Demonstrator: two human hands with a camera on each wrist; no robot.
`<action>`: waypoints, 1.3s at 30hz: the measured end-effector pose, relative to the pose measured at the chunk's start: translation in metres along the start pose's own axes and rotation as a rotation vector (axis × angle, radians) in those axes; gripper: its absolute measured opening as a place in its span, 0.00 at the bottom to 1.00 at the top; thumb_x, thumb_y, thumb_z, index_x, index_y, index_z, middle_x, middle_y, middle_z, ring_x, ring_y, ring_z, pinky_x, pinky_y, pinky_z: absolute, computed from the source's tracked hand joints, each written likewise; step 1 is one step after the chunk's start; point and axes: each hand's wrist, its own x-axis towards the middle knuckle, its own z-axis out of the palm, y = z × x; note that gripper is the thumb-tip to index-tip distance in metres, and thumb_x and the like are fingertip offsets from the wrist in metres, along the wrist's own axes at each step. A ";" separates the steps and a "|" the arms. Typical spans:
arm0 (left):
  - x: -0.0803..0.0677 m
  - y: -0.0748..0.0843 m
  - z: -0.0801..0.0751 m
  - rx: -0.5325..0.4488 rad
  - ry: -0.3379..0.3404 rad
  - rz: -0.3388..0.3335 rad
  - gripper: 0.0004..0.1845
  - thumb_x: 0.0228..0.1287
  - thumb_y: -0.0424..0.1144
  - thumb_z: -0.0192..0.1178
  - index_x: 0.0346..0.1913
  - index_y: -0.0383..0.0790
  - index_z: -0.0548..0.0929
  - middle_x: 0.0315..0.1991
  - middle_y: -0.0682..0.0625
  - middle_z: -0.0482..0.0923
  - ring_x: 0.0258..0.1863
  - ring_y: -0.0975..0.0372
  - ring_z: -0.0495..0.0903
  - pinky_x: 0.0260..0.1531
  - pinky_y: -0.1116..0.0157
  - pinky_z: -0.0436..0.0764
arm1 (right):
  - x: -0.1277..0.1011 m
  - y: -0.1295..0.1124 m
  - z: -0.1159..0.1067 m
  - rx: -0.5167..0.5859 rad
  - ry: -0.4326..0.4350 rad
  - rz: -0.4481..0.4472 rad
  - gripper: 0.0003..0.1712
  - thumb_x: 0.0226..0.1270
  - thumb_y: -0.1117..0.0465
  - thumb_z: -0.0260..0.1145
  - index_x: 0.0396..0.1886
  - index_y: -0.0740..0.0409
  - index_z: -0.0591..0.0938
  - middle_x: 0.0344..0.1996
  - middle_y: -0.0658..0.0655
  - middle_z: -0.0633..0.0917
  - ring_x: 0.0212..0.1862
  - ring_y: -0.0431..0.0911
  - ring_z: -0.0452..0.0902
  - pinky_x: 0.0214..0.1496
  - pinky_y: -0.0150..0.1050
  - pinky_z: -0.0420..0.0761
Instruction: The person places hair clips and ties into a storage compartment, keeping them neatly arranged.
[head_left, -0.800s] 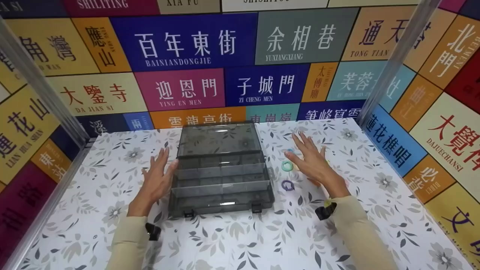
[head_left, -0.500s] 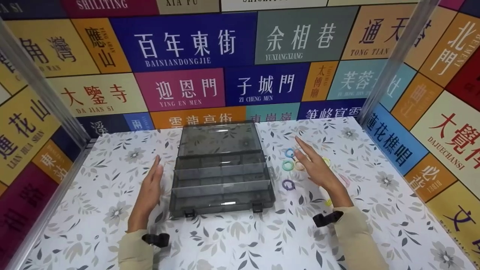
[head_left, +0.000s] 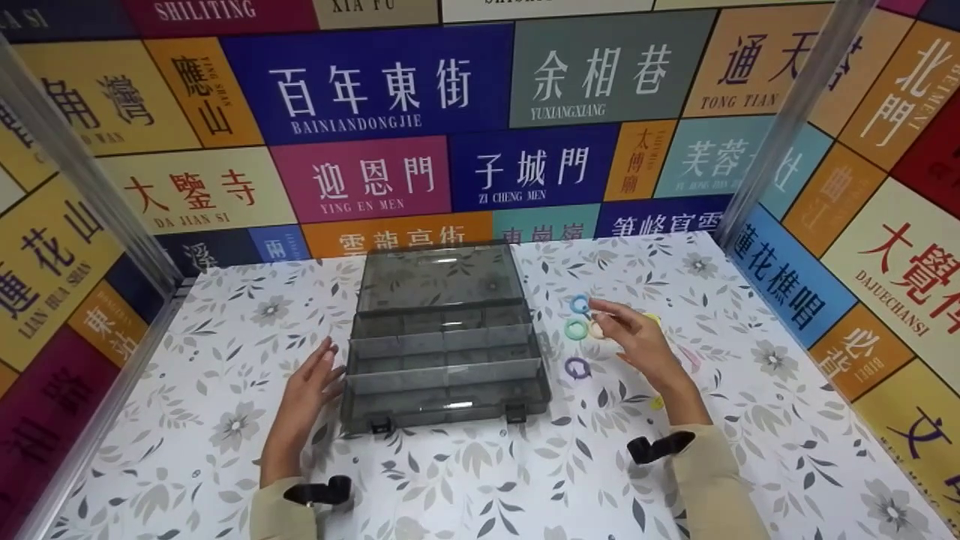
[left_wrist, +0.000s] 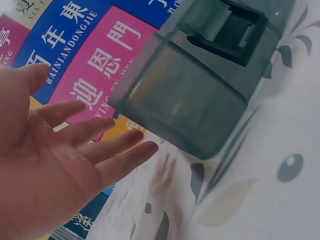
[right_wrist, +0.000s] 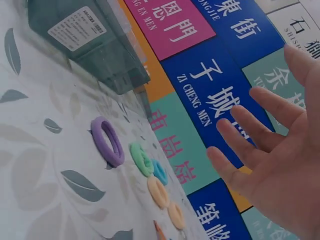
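Observation:
A dark see-through compartment box (head_left: 446, 394) lies with its lid (head_left: 439, 279) folded back. Dividers (head_left: 442, 373) split its inside into rows. Just left of the box, my left hand (head_left: 296, 412) has loosely extended fingers and holds nothing; the left wrist view shows its palm beside the box corner. To the right, my right hand (head_left: 652, 356) hovers over small hair ties, its fingers relaxed and holding nothing. Purple (right_wrist: 107, 141), green (right_wrist: 142, 159) and blue (right_wrist: 160, 172) hair ties lie near it, with peach hair ties (right_wrist: 158, 192) close by. The hand partly hides the group in the head view.
A yellow piece (head_left: 657, 403) and a pink piece (head_left: 691, 360) lie around my right wrist. The floral tabletop (head_left: 450, 487) is bounded by printed wall panels (head_left: 367, 90). Transparent posts (head_left: 795, 112) stand at the back corners. A white label (right_wrist: 77, 28) is on the box's side.
Both hands have drawn back towards me. My right hand's fingers are less spread, and the blue hair tie and others have come into view. The box stays where it was.

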 end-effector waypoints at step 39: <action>0.001 -0.020 -0.007 0.224 -0.050 -0.060 0.27 0.77 0.44 0.52 0.76 0.52 0.65 0.75 0.41 0.66 0.71 0.47 0.70 0.57 0.54 0.81 | 0.003 0.043 0.013 -0.353 -0.153 0.224 0.32 0.54 0.61 0.79 0.61 0.57 0.82 0.56 0.61 0.82 0.56 0.53 0.75 0.55 0.40 0.75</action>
